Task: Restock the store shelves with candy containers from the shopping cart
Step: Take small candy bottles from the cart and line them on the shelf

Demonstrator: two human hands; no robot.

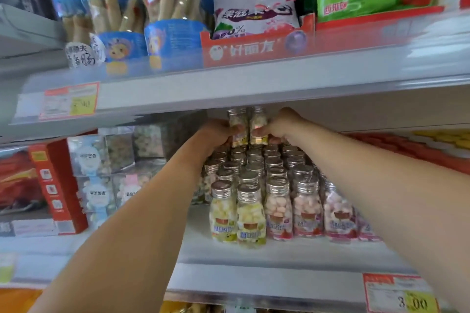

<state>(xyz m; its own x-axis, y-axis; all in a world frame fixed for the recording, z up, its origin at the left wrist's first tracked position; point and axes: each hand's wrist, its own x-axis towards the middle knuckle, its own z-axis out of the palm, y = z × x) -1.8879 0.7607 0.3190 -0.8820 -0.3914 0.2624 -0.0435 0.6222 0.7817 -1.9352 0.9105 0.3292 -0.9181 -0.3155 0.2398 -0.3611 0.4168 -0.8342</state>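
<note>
The left grip (220, 132) pinches one candy bottle (237, 126) and the right grip (281, 126) pinches a second bottle (258, 124), side by side between them, deep under the upper shelf (229, 89). Just below the grips stand rows of capped bottles (254, 168). Best to set each bottle down upright on the caps beneath, releasing only once it sits steady, forearms clear of the front row (277, 211).

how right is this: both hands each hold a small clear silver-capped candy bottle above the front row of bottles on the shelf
Wrong in one respect. The head view shows the left hand and right hand each holding a small clear silver-capped candy bottle above the back rows of bottles on the shelf, not the front row.
</note>
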